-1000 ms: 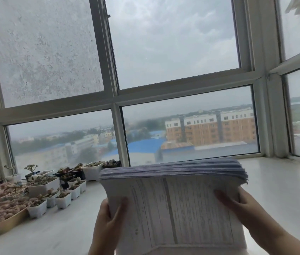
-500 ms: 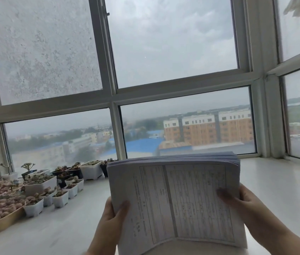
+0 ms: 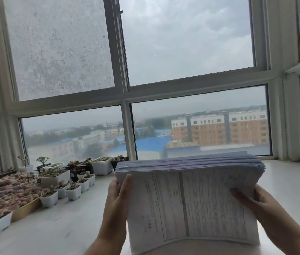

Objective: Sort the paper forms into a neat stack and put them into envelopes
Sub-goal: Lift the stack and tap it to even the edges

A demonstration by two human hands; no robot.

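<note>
1. Far left, rows of small plant pots [image 3: 50,183] sit on the white windowsill [image 3: 292,183], well apart from the work.
2. The left hand [image 3: 117,201] grips the left edge of the stack of forms [image 3: 191,199], thumb on the printed front sheet, the other fingers hidden behind.
3. The stack stands upright between both hands, in front of the window [image 3: 191,89] and above the sill. Its top edge is layered and uneven, with sheets stepped out toward the right.
4. The right hand [image 3: 255,201] holds the right edge, its fingers [image 3: 241,195] curled over the front sheet.
5. The step in hand looks like squaring the stack. The sorting is not finished, and no envelopes are in view.
6. The next move probably calls for loosening both grips slightly and tapping the bottom edge on a flat surface, so the stepped sheets settle level without fanning out.
</note>
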